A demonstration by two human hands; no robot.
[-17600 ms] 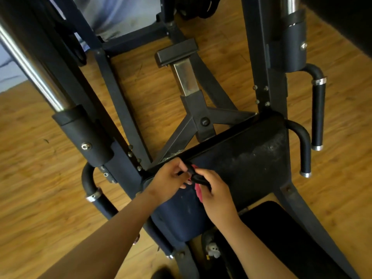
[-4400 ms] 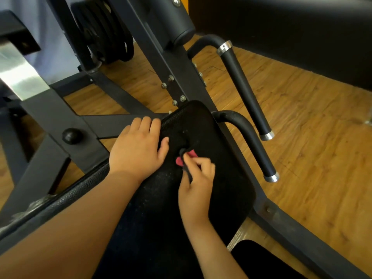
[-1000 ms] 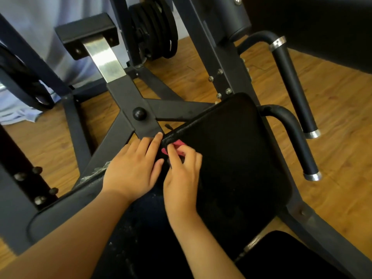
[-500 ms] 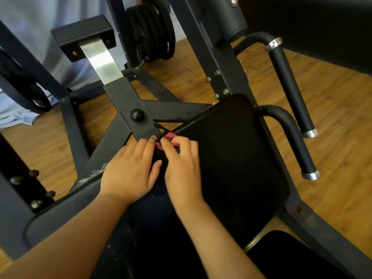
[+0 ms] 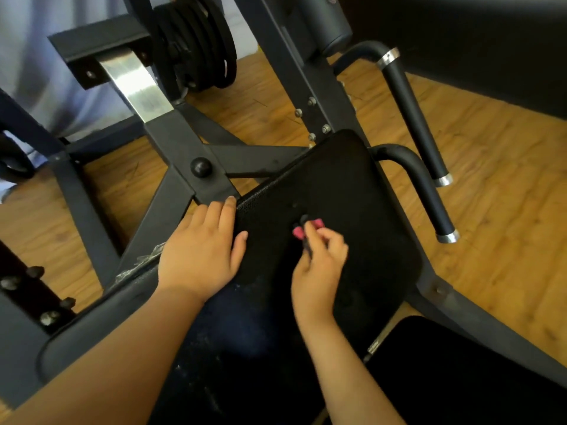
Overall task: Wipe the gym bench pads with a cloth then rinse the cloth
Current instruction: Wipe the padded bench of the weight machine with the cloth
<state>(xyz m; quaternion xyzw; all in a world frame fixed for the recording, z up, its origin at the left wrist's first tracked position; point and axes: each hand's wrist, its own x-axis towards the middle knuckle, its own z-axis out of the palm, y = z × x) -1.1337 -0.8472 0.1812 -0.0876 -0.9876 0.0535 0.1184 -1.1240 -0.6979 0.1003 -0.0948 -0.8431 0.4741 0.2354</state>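
Cloth (image 5: 299,232) pinched in our right hand (image 5: 319,265), fingers curled round it, pressed midway on the black pad (image 5: 352,185) for scrubbing; our left hand (image 5: 199,256) lies flat, fingers straight, at the pad's edge, probably steadying us.

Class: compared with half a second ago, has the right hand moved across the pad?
Yes: the right hand, pinching the cloth, slid from the far edge of the pad toward its middle.

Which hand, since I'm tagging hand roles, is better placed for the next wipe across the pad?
Right. The right hand pinches the pink cloth on the bench pad; the left hand lies flat at the pad's edge, holding nothing.
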